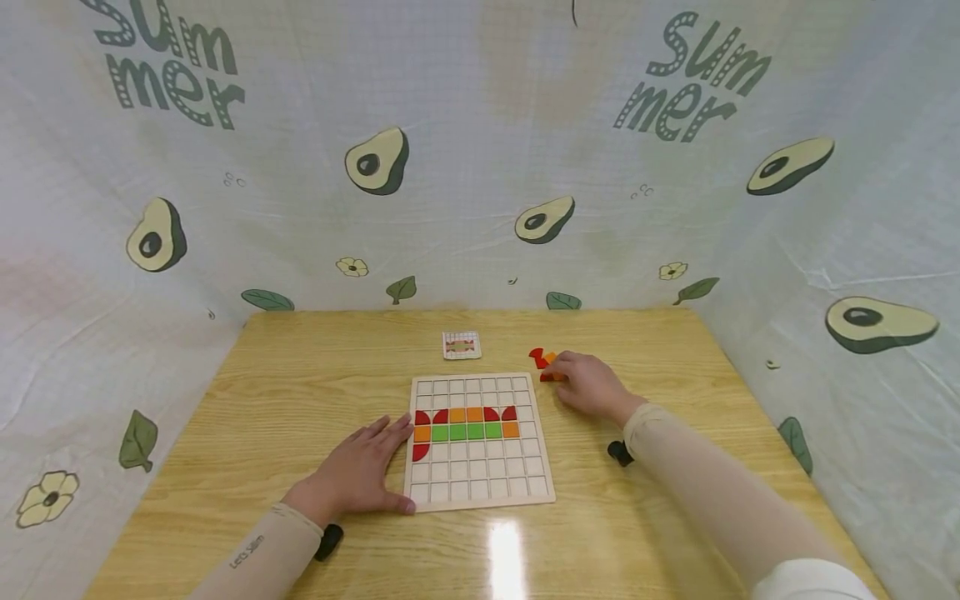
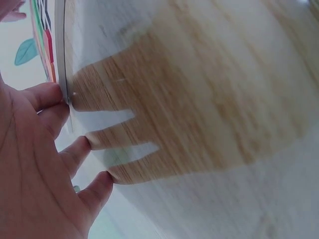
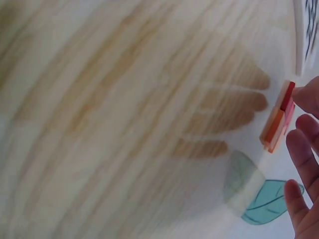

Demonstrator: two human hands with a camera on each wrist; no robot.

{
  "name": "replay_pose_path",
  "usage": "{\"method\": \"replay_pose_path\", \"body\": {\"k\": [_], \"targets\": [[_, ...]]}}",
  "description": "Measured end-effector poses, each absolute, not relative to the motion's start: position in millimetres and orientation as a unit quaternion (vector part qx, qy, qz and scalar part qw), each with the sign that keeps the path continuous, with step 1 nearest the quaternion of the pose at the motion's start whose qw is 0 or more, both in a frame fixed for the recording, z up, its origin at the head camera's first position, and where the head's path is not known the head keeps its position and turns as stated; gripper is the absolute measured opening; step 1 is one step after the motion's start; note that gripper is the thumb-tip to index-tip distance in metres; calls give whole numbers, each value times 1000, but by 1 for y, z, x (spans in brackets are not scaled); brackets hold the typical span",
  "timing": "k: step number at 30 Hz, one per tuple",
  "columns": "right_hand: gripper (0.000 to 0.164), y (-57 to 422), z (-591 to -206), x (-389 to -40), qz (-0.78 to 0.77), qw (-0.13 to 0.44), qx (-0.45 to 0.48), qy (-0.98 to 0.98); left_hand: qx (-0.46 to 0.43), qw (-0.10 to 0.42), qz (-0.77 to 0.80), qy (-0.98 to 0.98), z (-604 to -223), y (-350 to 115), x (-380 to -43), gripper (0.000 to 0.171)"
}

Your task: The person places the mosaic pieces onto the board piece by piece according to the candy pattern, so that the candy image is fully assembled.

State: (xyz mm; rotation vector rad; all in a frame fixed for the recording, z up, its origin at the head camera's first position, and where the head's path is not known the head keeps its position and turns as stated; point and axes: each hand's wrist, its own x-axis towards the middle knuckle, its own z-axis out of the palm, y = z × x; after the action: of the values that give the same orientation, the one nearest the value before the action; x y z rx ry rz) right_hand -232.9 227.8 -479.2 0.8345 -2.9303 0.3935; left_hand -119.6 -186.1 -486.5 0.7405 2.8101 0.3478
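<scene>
Lying mid-table: a square pale-wood grid board (image 1: 480,485), on the wood-grain table (image 1: 285,400).
Tiles in the grid: two rows of red round-edged tiles (image 1: 422,417), orange square tiles (image 1: 457,414) and green square tiles (image 1: 459,432), plus one red tile below their left end.
Left hand (image 1: 355,471): at the board's left edge, fingers loosely spread, fingertips touching it, holding nothing.
Right hand (image 1: 592,387): just beyond the board's far right corner, fingers partly bent, touching loose red and orange pieces (image 1: 536,354); whether it pinches one, I cannot tell.
Pattern card: a small white square card with a printed grid (image 1: 461,345), beyond the board's far edge.
Sliding board: a sideways push from the left fingertips could, I judge, jolt seated tiles.
Loose pieces: bunched closely, they could scatter if brushed, or two could lift together.
Red curves: a careless turn could leave one facing wrongly.
Backdrop: white avocado-print cloth (image 1: 465,258), behind the board.
</scene>
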Motion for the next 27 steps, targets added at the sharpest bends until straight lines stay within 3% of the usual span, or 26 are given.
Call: {"method": "replay_pose_path", "body": {"k": [27], "targets": [[27, 223, -484, -223, 123, 61, 326, -935, 254, 110, 118, 954, -480, -186, -118, 116]]}}
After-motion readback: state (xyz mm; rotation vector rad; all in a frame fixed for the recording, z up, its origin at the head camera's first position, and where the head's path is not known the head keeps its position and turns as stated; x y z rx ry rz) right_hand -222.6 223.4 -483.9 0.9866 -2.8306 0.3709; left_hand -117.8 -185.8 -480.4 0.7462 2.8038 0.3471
